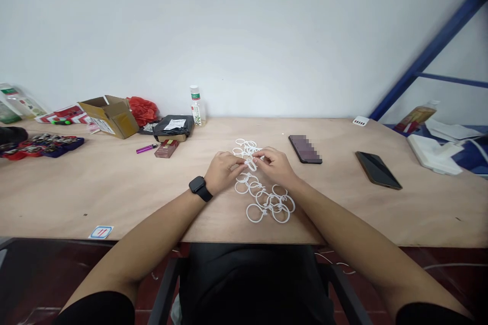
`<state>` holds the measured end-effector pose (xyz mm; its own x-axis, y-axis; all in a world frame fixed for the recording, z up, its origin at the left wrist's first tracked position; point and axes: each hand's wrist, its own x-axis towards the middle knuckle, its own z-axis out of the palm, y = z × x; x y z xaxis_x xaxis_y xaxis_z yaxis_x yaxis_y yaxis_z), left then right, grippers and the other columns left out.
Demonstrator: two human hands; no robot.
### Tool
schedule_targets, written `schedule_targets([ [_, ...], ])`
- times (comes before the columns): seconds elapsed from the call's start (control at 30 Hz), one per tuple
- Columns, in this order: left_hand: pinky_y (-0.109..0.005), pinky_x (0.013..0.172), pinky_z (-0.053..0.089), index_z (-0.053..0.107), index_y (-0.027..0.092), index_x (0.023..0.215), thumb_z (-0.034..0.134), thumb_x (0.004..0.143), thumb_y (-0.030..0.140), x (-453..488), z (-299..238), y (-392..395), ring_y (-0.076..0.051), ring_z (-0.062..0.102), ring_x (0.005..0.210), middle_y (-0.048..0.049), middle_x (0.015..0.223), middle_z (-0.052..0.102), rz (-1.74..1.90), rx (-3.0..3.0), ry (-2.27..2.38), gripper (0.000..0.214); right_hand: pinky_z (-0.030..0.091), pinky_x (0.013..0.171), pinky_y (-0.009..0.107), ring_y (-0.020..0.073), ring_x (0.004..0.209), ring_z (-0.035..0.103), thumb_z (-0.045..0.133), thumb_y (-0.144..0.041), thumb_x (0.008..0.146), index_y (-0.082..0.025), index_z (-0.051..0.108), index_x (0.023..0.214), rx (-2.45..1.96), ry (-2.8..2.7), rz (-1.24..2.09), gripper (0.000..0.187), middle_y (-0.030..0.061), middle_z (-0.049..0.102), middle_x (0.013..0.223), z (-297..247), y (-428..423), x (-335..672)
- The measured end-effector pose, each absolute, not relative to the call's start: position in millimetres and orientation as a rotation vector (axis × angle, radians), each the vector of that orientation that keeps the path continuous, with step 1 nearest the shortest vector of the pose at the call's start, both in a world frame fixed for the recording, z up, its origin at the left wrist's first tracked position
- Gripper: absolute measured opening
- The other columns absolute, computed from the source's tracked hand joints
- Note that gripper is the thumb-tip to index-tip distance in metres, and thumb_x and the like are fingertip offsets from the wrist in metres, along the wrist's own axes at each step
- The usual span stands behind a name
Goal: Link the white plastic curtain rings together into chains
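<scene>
While my left hand [223, 167] and right hand [276, 164] are pinching a white plastic ring [250, 164], tugging is risking tangling its chain [271, 203].

White ring [250, 164] half hidden between fingertips [241, 163] — phone [305, 149] screen pixelated, unreadable.
</scene>
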<state>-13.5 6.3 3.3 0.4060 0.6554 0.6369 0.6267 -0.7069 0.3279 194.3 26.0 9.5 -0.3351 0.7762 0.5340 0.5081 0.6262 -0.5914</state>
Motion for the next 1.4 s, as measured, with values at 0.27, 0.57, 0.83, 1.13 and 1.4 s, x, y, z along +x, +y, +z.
schedule_targets([
  [0.27,-0.032,0.076,0.042,0.070,0.020,0.087,0.056,0.093,0.038,-14.3,-0.6,7.8,-0.016,0.064,0.076,-0.0025,0.079,0.072,1.219,2.694,1.090,0.023,0.047,0.067,0.029,0.0153,0.072,0.062,0.061,-0.028,0.088,-0.021,0.072,0.086,-0.741,-2.092,0.537,0.014,0.0035,0.070,0.080,8.2,22.0,190.8],
  [0.57,-0.034,0.078,0.039,0.067,0.019,0.084,0.053,0.094,0.034,-15.7,-3.6,6.8,-0.016,0.062,0.077,-0.0034,0.078,0.071,1.162,2.837,1.028,0.023,0.042,0.062,0.024,0.0126,0.069,0.056,0.063,-0.025,0.084,-0.018,0.068,0.079,-0.823,-2.090,0.705,0.010,0.0010,0.065,0.075,3.5,24.5,190.9],
  [0.83,-0.035,0.081,0.041,0.070,0.021,0.090,0.055,0.093,0.039,-11.7,-2.2,9.5,-0.017,0.065,0.079,-0.0030,0.085,0.074,1.263,2.621,1.234,0.024,0.042,0.058,0.024,0.0116,0.061,0.054,0.060,-0.032,0.087,-0.018,0.069,0.100,-0.882,-2.052,0.662,0.021,0.0013,0.068,0.078,6.0,20.7,188.2],
  [1.13,-0.043,0.093,0.036,0.069,0.024,0.107,0.058,0.084,0.058,-11.6,-4.4,8.9,-0.025,0.061,0.105,-0.0051,0.109,0.071,0.668,2.643,1.278,0.042,0.050,0.083,0.033,0.0205,0.091,0.065,0.055,-0.019,0.088,-0.021,0.070,0.108,-1.058,-2.061,0.159,0.025,0.0072,0.071,0.105,-4.5,50.8,207.1],
  [1.4,-0.042,0.094,0.037,0.068,0.025,0.107,0.062,0.084,0.047,-10.1,-4.0,8.4,-0.023,0.063,0.101,-0.0040,0.105,0.072,0.668,2.613,1.266,0.032,0.051,0.072,0.029,0.0168,0.077,0.066,0.058,-0.025,0.087,-0.021,0.074,0.095,-1.051,-2.111,0.352,0.018,0.0046,0.074,0.093,-1.9,44.1,206.1],
])
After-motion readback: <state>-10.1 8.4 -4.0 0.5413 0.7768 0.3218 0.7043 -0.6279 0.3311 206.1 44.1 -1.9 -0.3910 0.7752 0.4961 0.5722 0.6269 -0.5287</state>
